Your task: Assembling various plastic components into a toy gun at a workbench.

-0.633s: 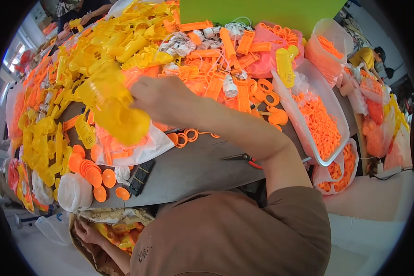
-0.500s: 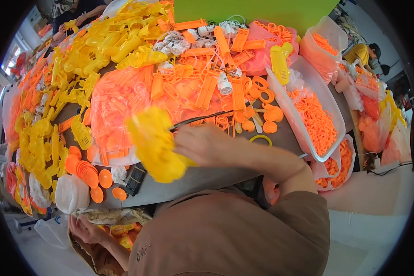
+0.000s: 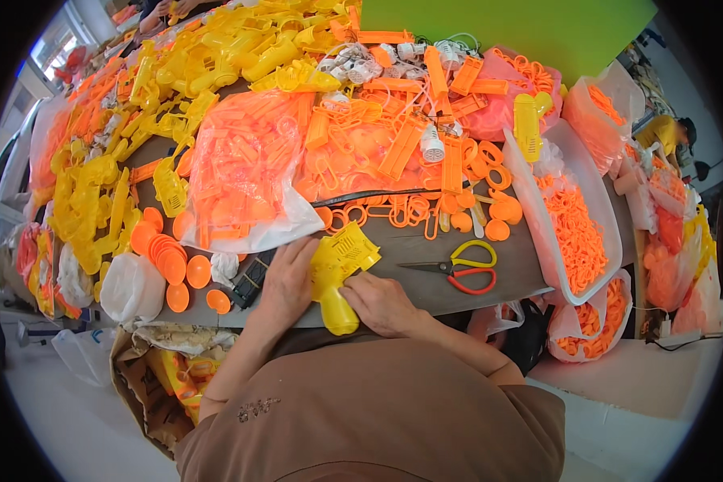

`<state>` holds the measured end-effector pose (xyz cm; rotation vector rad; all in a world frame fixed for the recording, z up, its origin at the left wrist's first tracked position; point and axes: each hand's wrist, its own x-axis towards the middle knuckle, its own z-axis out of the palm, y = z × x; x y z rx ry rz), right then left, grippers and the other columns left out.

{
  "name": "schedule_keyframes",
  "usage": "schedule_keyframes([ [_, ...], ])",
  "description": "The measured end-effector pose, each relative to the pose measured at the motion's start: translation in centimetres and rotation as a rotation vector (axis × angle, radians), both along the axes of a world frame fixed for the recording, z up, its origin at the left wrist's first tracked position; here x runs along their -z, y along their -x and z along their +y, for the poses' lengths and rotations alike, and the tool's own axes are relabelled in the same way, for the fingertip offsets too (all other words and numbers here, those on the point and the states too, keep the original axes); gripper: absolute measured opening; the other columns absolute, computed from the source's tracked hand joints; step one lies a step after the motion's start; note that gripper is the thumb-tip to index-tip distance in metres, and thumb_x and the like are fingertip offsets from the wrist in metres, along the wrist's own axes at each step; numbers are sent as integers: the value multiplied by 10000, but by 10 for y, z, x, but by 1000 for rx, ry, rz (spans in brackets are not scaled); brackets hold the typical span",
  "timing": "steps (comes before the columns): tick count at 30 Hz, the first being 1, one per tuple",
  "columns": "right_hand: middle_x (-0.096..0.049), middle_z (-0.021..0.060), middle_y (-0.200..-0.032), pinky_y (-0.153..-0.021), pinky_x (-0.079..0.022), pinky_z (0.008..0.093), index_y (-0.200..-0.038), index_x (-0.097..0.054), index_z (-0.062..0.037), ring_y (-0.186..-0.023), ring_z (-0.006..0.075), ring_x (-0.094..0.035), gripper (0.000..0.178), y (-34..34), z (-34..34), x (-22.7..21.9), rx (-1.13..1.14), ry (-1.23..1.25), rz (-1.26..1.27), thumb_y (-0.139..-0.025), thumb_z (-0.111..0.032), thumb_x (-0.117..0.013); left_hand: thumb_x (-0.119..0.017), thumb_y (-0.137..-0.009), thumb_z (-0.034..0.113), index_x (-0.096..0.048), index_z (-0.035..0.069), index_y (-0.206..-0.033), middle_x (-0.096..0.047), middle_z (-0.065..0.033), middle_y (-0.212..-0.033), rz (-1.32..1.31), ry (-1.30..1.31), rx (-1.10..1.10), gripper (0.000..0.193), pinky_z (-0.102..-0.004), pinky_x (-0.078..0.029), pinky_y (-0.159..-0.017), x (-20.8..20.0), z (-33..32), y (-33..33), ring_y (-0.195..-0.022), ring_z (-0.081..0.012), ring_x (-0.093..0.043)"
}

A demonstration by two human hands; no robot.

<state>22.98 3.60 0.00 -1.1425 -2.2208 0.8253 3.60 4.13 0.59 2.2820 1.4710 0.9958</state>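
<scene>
In front of me, at the near edge of the table, is a yellow plastic casing with a slotted broad end and a rounded handle pointing toward me. My left hand grips its left side, fingers pointing away from me. On the right side, my right hand holds the casing with curled fingers near where the handle begins. Whether anything small sits under those fingers is hidden. Scissors with one yellow and one red handle lie just beyond my right hand, blades pointing left.
A clear bag of orange parts and a heap of yellow casings cover the table's far side. Orange discs lie left, by a white tub. A tray holds orange rings. Below left stands an open brown sack.
My left hand has come up from the brown sack onto the yellow casing. The casing, blurred in my right hand before, is now lower and nearer me. The scissors have come into full view.
</scene>
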Motion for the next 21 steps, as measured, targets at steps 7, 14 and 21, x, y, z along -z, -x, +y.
schedule_keyframes([
  [7, -595, 140, -825, -658, -486, 364, -974, -577, -4, -763, 292, -606, 148, -40, 78, -35, -95, -559, -62, -860, -97, -561, -545, -675, -109, -559, -33, -1086, -565, -169, -1079, 76, -94, -88, 418, -371, -470, -784, 12, 22, 1, -909, -323, -548],
  [14, -587, 116, -1031, -854, -429, 403, -1106, -568, -61, -994, 297, -545, 363, -87, 220, -67, 175, -792, -348, -753, 22, -547, -625, -700, -63, -612, -13, -982, -605, -146, -994, -32, -248, -155, 287, -360, -475, -719, -11, 18, 2, -846, -307, -570],
  [21, -601, 97, -1011, -837, -447, 358, -1172, -549, -102, -947, 245, -572, 438, -78, 255, -78, -132, -515, -450, -748, 0, -589, -647, -690, -53, -623, -1, -967, -604, -145, -1007, -107, -208, -141, 282, -347, -472, -729, -38, 24, 15, -868, -295, -574],
])
